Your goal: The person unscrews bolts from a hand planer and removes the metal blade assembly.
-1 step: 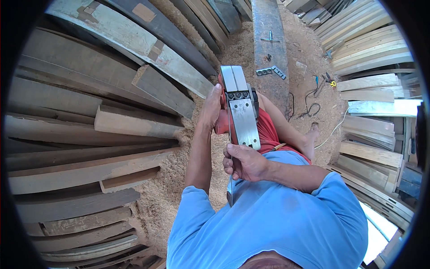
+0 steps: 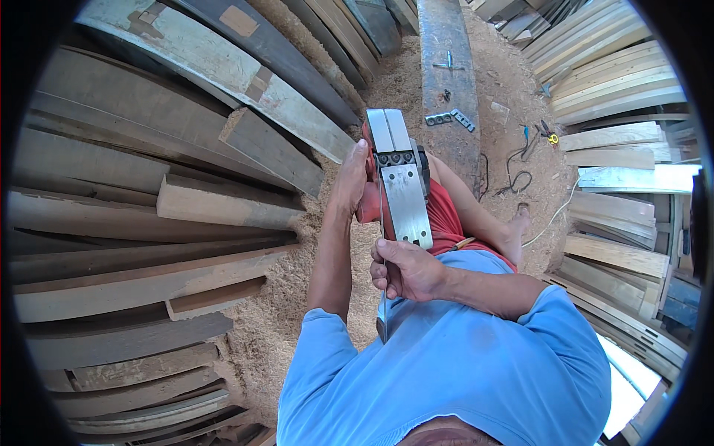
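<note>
An electric hand planer (image 2: 406,204) is turned with its shiny metal sole and cutter drum facing up, above my lap. My left hand (image 2: 352,175) grips its red body from the left side, the thumb near the front of the sole. In my right hand (image 2: 407,270), fingers curled, is a thin straight metal strip (image 2: 384,301) with a dark lower end. It is pinched between thumb and fingers and runs up along the left edge of the sole. Its exact kind I cannot make out.
Stacked timber boards (image 2: 223,204) fill the left side, and more planks (image 2: 617,82) line the right. A worn plank (image 2: 450,97) ahead carries a T-shaped tool (image 2: 448,65) and two small metal pieces (image 2: 462,120). A dark cable (image 2: 513,175) and yellow-handled tool (image 2: 550,137) lie on the shavings-covered floor.
</note>
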{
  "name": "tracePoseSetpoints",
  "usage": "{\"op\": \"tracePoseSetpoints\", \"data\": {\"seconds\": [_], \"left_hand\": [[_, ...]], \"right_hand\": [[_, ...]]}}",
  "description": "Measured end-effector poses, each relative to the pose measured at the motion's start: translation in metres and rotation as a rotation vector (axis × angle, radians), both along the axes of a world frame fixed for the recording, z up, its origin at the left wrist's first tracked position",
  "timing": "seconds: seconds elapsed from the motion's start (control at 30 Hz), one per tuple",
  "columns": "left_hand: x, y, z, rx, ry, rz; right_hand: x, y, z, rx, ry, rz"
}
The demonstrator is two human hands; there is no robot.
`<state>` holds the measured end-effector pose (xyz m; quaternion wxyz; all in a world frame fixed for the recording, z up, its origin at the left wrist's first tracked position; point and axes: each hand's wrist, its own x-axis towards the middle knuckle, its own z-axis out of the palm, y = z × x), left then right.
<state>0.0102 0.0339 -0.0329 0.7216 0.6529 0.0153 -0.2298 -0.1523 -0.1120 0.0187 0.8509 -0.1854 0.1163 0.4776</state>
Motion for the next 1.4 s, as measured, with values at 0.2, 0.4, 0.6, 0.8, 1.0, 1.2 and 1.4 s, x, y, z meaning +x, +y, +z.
{"op": "tracePoseSetpoints", "data": {"seconds": [0.2,0.4,0.6,0.8,1.0,1.2,1.4], "left_hand": [[-0.003,-0.008,0.011,-0.03,-0.026,0.034],[-0.002,-0.001,0.0,-0.092,0.021,0.013],[0.003,0.004,-0.009,-0.138,0.033,-0.029],[0.0,0.005,-0.01,0.178,-0.045,-0.022],[-0.002,0.01,-0.011,0.275,-0.095,-0.046],[-0.004,0.008,-0.012,0.217,-0.083,-0.004],[-0.004,0.009,-0.012,0.099,-0.057,0.007]], "right_hand": [[0.001,-0.001,-0.004,-0.007,0.004,-0.009],[0.001,-0.001,-0.002,-0.015,0.004,0.0],[-0.001,-0.005,0.008,-0.041,-0.054,-0.017],[0.015,-0.069,0.06,-0.143,-0.367,-0.145],[0.016,-0.158,0.075,-0.773,-0.88,-0.223],[0.028,-0.179,0.059,-1.816,-1.542,-0.213],[0.036,-0.17,0.056,-1.844,-1.174,-0.064]]}}
